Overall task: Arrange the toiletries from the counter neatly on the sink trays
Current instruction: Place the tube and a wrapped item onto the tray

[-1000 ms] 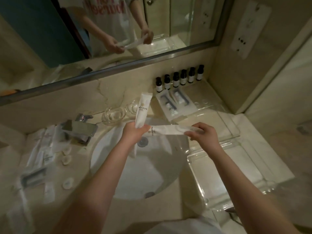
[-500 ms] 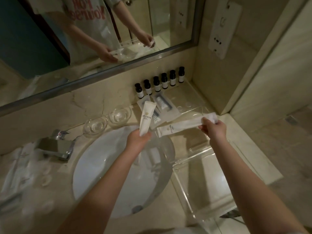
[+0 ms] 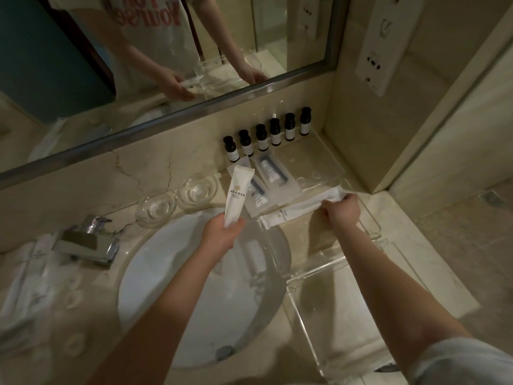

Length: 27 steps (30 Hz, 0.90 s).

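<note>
The long packet [image 3: 294,213] is pinched in the right hand [image 3: 342,215], over the back tray [image 3: 373,222]. The left hand [image 3: 222,234] grips a white tube [image 3: 237,195] above the sink [image 3: 172,273]. Lay the packet flat, straight beside the packs [image 3: 270,172].

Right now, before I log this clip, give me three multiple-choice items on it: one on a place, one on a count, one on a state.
1. Where do the dark bottles stand? A. in the basin. B. left of the tap. C. in a row below the mirror.
2. How many dark bottles are there? A. six. B. four. C. nine.
3. What is the left hand doing? A. lying flat on the counter. B. gripping a white tube. C. turning the tap.
Answers: 1 C, they line the back wall; 2 A, six caps show; 3 B, it curls round the tube's lower end.
</note>
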Each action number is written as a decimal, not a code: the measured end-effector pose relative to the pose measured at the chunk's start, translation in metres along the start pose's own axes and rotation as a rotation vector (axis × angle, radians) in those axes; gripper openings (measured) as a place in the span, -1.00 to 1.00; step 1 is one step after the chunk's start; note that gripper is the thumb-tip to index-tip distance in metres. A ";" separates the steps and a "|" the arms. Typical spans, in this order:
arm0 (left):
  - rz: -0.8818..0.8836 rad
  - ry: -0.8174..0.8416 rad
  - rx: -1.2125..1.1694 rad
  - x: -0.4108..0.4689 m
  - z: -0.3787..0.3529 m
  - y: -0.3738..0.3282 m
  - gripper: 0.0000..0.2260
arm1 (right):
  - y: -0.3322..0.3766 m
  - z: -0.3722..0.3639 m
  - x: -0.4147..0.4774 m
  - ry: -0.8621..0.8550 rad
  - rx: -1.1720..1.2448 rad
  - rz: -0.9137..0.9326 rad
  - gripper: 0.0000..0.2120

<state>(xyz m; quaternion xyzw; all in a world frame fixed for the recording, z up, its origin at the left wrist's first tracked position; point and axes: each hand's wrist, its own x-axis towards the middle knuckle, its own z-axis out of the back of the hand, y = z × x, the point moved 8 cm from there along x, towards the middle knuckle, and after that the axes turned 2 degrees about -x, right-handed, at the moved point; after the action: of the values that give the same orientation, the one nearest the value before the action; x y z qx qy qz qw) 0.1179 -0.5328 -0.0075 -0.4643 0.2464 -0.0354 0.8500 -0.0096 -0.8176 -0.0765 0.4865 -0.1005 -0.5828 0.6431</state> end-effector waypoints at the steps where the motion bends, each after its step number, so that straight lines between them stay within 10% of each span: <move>1: 0.003 0.002 -0.005 0.000 0.000 0.000 -0.93 | 0.002 0.000 -0.001 -0.008 -0.016 0.022 -0.48; 9: 0.020 0.105 -0.117 -0.011 -0.006 -0.015 -0.85 | 0.010 0.004 -0.046 -0.092 0.036 0.235 -0.62; 13: -0.054 0.039 -0.310 -0.016 -0.009 -0.032 -0.83 | 0.011 -0.028 -0.092 0.334 0.173 0.296 -0.96; 18: -0.121 0.009 -0.626 -0.030 -0.022 -0.057 -0.87 | 0.015 -0.069 -0.166 0.924 0.230 0.252 -0.85; 27: -0.134 -0.088 -0.737 -0.035 0.006 -0.052 -0.73 | 0.013 -0.041 -0.137 0.687 0.425 0.239 -0.88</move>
<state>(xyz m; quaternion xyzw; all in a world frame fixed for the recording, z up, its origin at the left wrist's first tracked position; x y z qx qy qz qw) 0.0988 -0.5474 0.0511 -0.7551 0.1750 0.0198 0.6316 -0.0134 -0.6828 -0.0273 0.7593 -0.0539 -0.2741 0.5877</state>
